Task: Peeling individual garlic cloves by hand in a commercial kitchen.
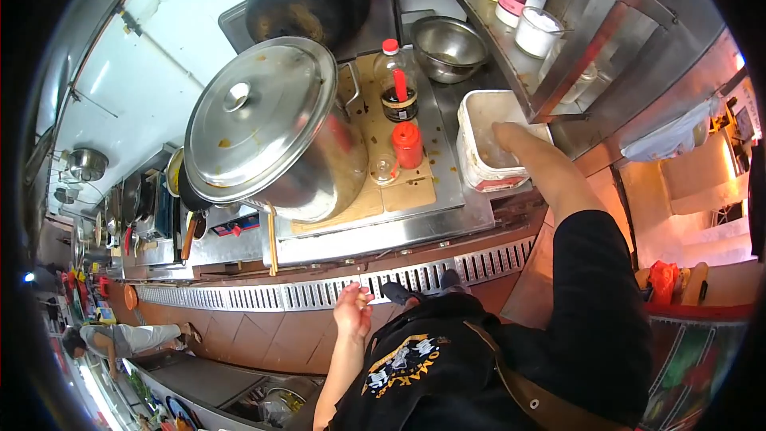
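Note:
My right hand (508, 139) reaches into a square white plastic tub (465, 158) at the counter's right end; its fingertips are down inside, partly hidden, and I cannot tell whether they hold anything. Below the counter, in front of my body, my left hand (354, 310) is raised with curled fingers; a small pale thing may be between them, too small to make out. Left of the tub stand a red plastic squeeze bottle (407, 146), a red-capped bottle of dark sauce (399, 93) and a small clear lid or dish (383, 169), on cardboard (410, 194).
A large lidded steel stockpot (263, 126) fills the counter's middle. Behind are a steel bowl (449, 51) and dark woks (308, 6). A steel shelf (508, 60) with jars overhangs the right. Chopsticks (273, 245) jut over the front edge. A floor drain grate (251, 298) runs below; a person (128, 338) is far left.

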A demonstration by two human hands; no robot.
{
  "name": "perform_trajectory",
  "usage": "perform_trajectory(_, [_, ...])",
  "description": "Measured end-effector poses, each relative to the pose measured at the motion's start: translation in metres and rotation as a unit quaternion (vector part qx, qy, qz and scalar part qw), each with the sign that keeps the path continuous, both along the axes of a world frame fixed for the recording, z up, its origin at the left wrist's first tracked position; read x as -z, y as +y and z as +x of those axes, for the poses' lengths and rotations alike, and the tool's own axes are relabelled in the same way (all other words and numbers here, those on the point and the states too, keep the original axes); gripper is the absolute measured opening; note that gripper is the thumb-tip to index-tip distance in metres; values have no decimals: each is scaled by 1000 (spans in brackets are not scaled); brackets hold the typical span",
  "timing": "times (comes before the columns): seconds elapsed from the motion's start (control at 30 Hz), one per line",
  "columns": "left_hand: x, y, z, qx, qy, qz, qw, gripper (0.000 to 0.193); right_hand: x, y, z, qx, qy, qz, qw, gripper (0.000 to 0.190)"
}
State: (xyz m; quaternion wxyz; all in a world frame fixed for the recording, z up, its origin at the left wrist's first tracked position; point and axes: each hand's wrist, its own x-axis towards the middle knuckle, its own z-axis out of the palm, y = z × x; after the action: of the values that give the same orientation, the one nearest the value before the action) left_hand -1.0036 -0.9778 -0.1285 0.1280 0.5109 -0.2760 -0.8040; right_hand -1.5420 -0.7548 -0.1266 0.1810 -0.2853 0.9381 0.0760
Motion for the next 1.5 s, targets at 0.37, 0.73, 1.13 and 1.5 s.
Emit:
perform_trajectory(0.37, [-36,65,-61,154,71,-96,981,10,38,36,-35,74,20,-62,995,52])
perform_trajectory(0.73, [-112,116,-190,334,136,-333,871,33,-139,73,123,154,-200,-541,802,47])
perform_trajectory(1.13, [-135,173,-247,316,232,-389,833,43,-142,75,223,35,-55,-600,798,35])
perform_trajectory(1.5, [-132,182,-223,240,214,-353,879,34,-142,60,230,-76,55,-569,817,18])
